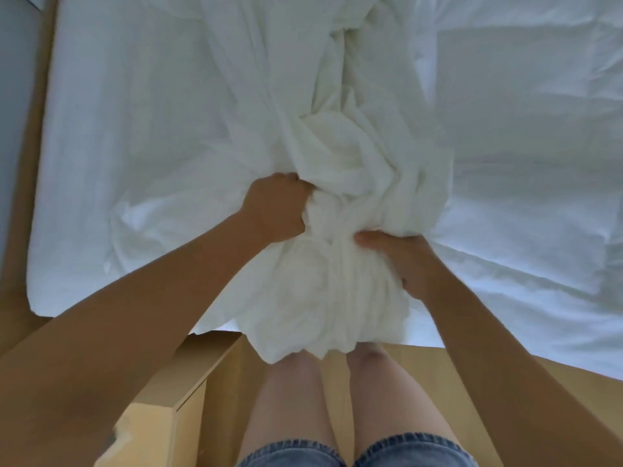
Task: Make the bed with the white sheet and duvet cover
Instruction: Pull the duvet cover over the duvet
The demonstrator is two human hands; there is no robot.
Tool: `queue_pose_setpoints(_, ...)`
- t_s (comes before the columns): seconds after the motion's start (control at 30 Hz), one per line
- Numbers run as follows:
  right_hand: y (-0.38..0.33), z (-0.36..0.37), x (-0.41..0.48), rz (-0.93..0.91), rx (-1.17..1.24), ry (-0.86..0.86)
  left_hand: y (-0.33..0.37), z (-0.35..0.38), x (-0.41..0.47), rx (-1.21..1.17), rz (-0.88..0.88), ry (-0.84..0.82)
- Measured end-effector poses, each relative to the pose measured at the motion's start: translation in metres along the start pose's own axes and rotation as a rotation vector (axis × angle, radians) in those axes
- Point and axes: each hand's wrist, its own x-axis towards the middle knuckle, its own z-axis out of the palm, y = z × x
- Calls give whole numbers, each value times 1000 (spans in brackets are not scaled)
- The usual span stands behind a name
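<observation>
A bunched white duvet cover (337, 183) runs in a long crumpled rope down the middle of the bed and spills over the near edge. My left hand (276, 207) grips a fistful of it on the left side. My right hand (401, 261) holds the bundle from the right, thumb on top and fingers curled into the cloth. The white sheet (135, 146) lies fairly flat over the mattress to the left. A white duvet (526, 163) lies spread on the right half of the bed.
The wooden bed frame (472, 357) shows along the near edge and down the left side. A light wooden piece of furniture (161, 399) stands at the lower left, beside my bare legs (337, 399). A grey wall or floor strip (17, 96) borders the far left.
</observation>
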Motion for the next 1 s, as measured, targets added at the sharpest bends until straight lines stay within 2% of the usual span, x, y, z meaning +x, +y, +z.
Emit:
queue_pose_setpoints(0.07, -2, 19, 1, -20, 22, 141, -3, -11, -1, -60, 12, 32)
queue_pose_setpoints(0.17, -21, 17, -4, -81, 93, 248, -11, -27, -6, -57, 80, 108)
queue_pose_setpoints(0.27, -47, -30, -19, -110, 203, 387, -25, -46, -15, -84, 89, 124)
queue_pose_setpoints(0.43, -38, -92, -57, 47, 70, 394, -35, -51, -37, -171, 124, 31)
queue_pose_setpoints(0.5, -24, -122, -74, 66, 152, 476, -41, -44, -44, -218, 125, 30)
queue_pose_setpoints(0.57, -14, -159, -84, 31, 227, 577, -46, -35, -48, -238, 135, 113)
queue_pose_setpoints(0.63, -8, -184, -84, 18, 192, 672, -42, -23, -48, -208, 131, 116)
queue_pose_setpoints(0.7, -7, -191, -75, 3, 207, 669, -30, -15, -46, -174, 76, -1)
queue_pose_setpoints(0.73, -6, -193, -66, -20, 234, 662, -25, -13, -42, -130, 39, -125)
queue_pose_setpoints(0.8, -8, -203, -56, -67, 354, 456, -15, -19, -28, 65, 40, -454)
queue_pose_setpoints(0.83, -10, -213, -51, 4, 422, 375, -7, -31, -16, 147, 28, -621)
queue_pose_setpoints(0.9, -17, -235, -49, 43, 495, 296, 13, -60, 13, 104, -24, -830)
queue_pose_setpoints(0.93, -20, -248, -41, 44, 553, 237, 27, -77, 32, 35, -28, -802)
queue_pose_setpoints(1.0, -40, -262, -22, 47, 493, 187, 62, -107, 75, -184, -36, -516)
